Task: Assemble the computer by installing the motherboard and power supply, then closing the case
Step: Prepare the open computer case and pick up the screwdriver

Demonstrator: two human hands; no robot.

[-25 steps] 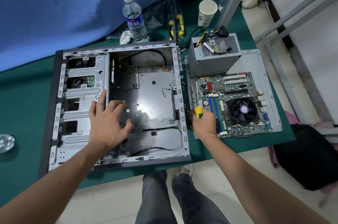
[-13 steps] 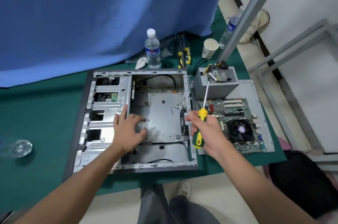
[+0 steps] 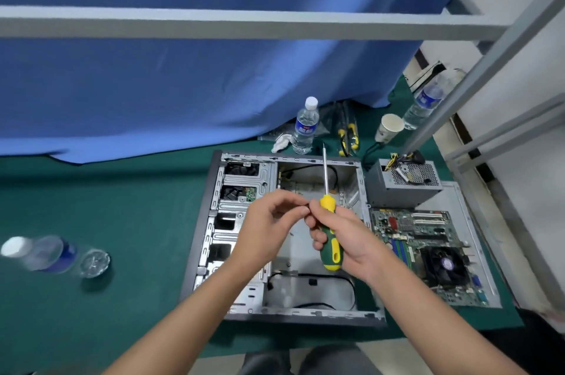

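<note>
The open grey computer case [image 3: 214, 221] lies flat on the green table, its inside bare apart from black cables. My right hand [image 3: 351, 240] grips a yellow-and-green screwdriver [image 3: 328, 237] with its shaft pointing up, held above the case. My left hand [image 3: 272, 221] hovers beside it, fingers curled, fingertips touching the top of the handle. The motherboard [image 3: 428, 240] with its black fan lies on the grey side panel [image 3: 464, 200] to the right of the case. The grey power supply [image 3: 403, 188] stands behind the motherboard.
A water bottle [image 3: 305, 127], a paper cup [image 3: 388, 128], yellow-handled tools [image 3: 348, 136] and a second bottle [image 3: 423, 105] stand behind the case. Another bottle [image 3: 52, 255] lies at the left. A grey frame bar [image 3: 214, 23] crosses overhead. A blue cloth [image 3: 183, 84] hangs behind.
My right hand lifted the screwdriver from the table edge to above the case. My left hand left the case floor and came up to the handle. The view tilted upward.
</note>
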